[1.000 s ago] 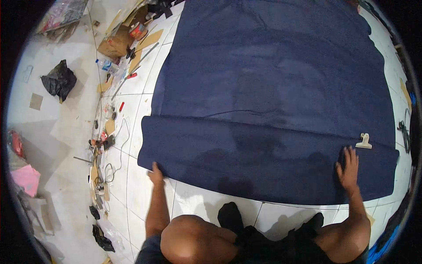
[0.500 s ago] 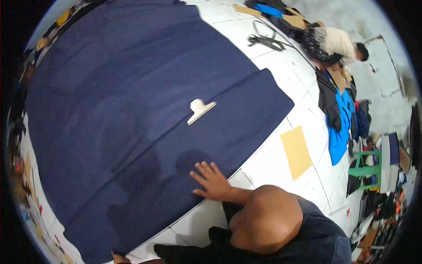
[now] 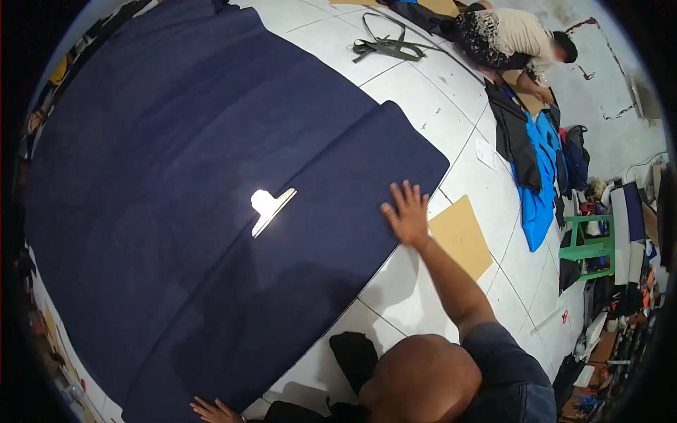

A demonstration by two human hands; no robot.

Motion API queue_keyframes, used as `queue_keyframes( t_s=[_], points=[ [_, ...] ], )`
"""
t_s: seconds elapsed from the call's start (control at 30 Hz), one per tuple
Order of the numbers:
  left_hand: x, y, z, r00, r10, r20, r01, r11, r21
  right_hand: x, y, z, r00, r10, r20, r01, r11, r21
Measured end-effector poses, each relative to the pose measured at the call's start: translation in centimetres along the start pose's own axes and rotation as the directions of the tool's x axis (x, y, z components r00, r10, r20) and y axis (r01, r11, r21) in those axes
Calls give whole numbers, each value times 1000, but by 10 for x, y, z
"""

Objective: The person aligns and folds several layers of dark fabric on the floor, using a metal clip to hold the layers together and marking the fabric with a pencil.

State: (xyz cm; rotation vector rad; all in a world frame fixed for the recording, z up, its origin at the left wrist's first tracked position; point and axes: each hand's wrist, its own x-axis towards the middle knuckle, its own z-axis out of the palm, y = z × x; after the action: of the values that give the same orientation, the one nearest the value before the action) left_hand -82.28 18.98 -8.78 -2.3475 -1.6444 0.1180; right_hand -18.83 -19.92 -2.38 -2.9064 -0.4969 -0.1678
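A large dark navy cloth lies spread on the floor, with a fold line running diagonally across it. On that line rests a wide, shiny silver bulldog-type clip; neither hand touches it. My right hand lies palm down with fingers spread on the cloth, close to its right edge. At the bottom, my left hand has its fingers stretched apart over the near edge of the cloth and holds nothing. Part of it is cut off by the frame.
A tan cardboard sheet lies on white tiles beside my right forearm. Dark straps lie beyond the cloth. Another person bends over black and blue fabric at the far right, near a green stool.
My right hand has slid right and farther out along the cloth's edge. My left hand's fingers have spread at the near edge. The view has shifted; the clip appears lower left.
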Motion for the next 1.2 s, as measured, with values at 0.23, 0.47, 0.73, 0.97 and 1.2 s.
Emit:
queue_keyframes(
  t_s=[0.23,0.47,0.73,0.97,1.2],
  points=[
    [10,6,-71,889,139,437,-342,835,431,88,91,-2,895,444,31,-443,896,-38],
    [37,-12,-102,865,177,470,-113,980,-162,167,5,-13,993,-24,-113,23,1000,-12],
    [36,-80,-35,824,377,424,-318,926,-204,216,-41,20,975,204,93,-203,979,-20],
    [44,-16,-80,840,226,493,-113,962,-249,231,-47,-4,984,148,97,-134,982,-135],
    [43,-21,-128,846,168,506,-54,971,-231,84,-252,16,735,-645,-210,662,617,426]
  ],
)
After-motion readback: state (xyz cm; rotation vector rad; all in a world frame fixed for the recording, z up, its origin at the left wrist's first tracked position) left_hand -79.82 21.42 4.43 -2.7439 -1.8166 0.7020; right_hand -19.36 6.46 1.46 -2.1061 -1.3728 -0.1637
